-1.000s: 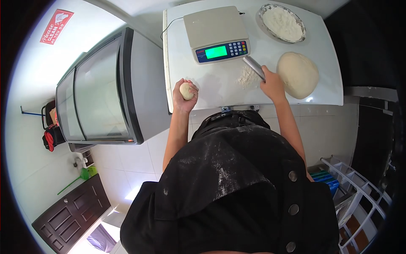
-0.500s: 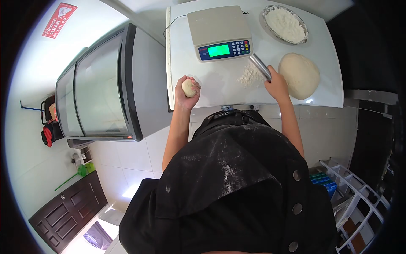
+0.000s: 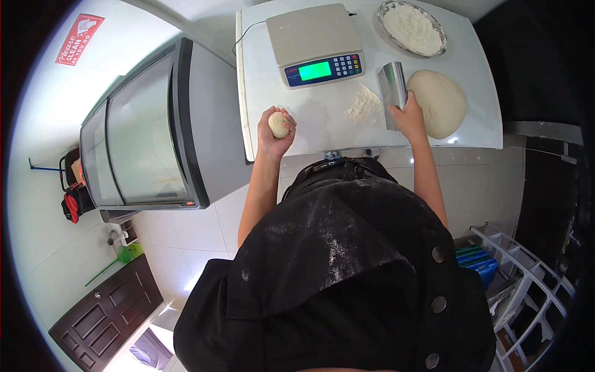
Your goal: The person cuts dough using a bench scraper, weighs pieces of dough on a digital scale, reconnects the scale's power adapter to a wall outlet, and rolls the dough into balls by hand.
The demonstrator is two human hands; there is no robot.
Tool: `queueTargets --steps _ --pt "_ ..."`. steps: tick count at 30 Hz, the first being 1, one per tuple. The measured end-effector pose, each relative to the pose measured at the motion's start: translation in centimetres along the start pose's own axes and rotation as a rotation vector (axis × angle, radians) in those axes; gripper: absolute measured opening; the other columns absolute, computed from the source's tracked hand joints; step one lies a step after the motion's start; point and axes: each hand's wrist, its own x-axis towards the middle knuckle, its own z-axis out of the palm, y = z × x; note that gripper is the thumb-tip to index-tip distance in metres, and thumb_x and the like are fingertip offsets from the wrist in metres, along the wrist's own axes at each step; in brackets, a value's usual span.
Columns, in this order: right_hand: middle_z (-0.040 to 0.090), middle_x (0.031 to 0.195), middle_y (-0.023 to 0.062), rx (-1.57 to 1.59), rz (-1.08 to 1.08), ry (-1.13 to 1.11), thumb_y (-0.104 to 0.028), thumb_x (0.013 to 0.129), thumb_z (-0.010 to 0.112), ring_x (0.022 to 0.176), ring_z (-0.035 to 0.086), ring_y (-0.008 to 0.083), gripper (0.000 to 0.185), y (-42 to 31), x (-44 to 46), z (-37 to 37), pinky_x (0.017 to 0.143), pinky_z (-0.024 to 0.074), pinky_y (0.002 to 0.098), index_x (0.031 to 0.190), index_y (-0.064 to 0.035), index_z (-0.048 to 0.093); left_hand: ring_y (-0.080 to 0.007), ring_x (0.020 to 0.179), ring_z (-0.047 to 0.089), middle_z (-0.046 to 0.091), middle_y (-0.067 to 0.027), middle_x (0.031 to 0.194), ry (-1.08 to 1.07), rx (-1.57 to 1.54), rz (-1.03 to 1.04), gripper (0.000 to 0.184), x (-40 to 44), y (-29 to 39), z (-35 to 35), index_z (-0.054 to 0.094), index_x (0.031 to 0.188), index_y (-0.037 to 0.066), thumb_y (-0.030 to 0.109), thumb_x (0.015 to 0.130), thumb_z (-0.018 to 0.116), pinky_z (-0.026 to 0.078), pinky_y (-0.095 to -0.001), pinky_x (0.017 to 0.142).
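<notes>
Taking the table [image 3: 322, 133] as a clock with twelve at the far side, here's the left hand [image 3: 274, 142] at eight, palm up, fingers curled round the dough ball [image 3: 279, 124]. It's a cupped hold, the ball's top bare, right by the near edge. If that palm tipped toward six, the ball could roll out and drop to the floor; squeeze too hard and it could flatten or stick to the fingers.

Over at five, the right hand [image 3: 410, 118] has its thumb and fingers closed round the scraper [image 3: 396, 85], its length pointing up toward twelve. Just past it, at four, sits the big dough [image 3: 441, 102], so near that I can't tell whether the metal touches. A twist of the wrist toward three could nick or drag that soft surface, and the blade might come away gummed.

And at six, the loose flour [image 3: 364, 104]! A careless sweep toward nine could scatter it. Up at eleven sits the scale [image 3: 315, 36], screen lit green, digits too small to read; a knock from the scraper could jar it. The flour bowl [image 3: 444, 42] stands at one, clear of both hands, though a long overreach could clip its rim.
</notes>
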Motion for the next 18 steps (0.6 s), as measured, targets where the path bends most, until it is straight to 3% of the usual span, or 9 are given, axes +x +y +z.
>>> queueTargets --steps 6,18 --pt "0.06 0.084 0.0218 0.022 -0.013 0.005 -0.012 0.072 0.057 0.073 0.058 0.0378 0.036 0.3 0.3 1.3 0.068 0.0462 0.0409 0.103 0.0011 0.045 -0.0137 0.069 0.055 0.056 -0.0056 0.076 -0.021 -0.022 -0.018 0.011 -0.6 0.6 -1.0 0.052 0.085 0.004 0.014 0.083 0.051 0.042 -0.0194 0.048" --pt "0.06 0.084 0.0223 0.101 -0.018 0.024 -0.011 0.072 0.056 0.07 0.058 0.0368 0.035 -1.5 -0.8 3.2 0.067 0.0466 0.0405 0.102 0.0017 0.043 -0.0145 0.063 0.055 0.057 -0.0058 0.077 0.041 -0.002 0.082 0.009 -1.1 1.1 -1.3 0.051 0.088 0.005 0.012 0.082 0.054 0.041 -0.0184 0.046"
